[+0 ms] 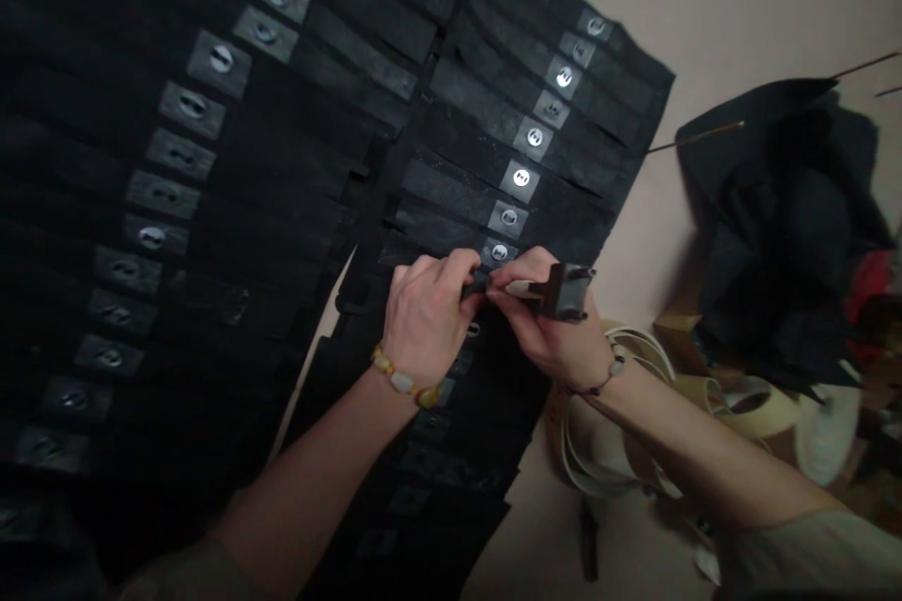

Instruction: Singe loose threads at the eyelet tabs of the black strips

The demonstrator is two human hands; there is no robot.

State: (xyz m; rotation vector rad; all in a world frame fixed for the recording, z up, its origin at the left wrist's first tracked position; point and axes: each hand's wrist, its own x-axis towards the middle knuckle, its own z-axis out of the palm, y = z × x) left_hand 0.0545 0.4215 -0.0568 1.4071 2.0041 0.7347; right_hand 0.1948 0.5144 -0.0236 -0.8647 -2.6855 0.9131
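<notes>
Both my hands meet over the right-hand column of overlapping black strips (451, 103), just below a round silver metal disc (500, 252) on a small square patch. My left hand (429, 305) has its thumb and fingers pinched at the edge of a dark piece (480, 283). My right hand (539, 329) is closed around a tool (567, 292) with a dark blocky head and a pale narrow part reaching toward the fingertips. The fingertips of the two hands almost touch. Whether the right fingertips also pinch something small is unclear.
More black pieces (282, 178) with silver discs overlap at the left. Pale rolled strips (613, 432) lie right of my right forearm. A heap of black material (782, 178) sits farther right, near thin rods (694, 136). A dark narrow object (588, 540) lies on the pale surface.
</notes>
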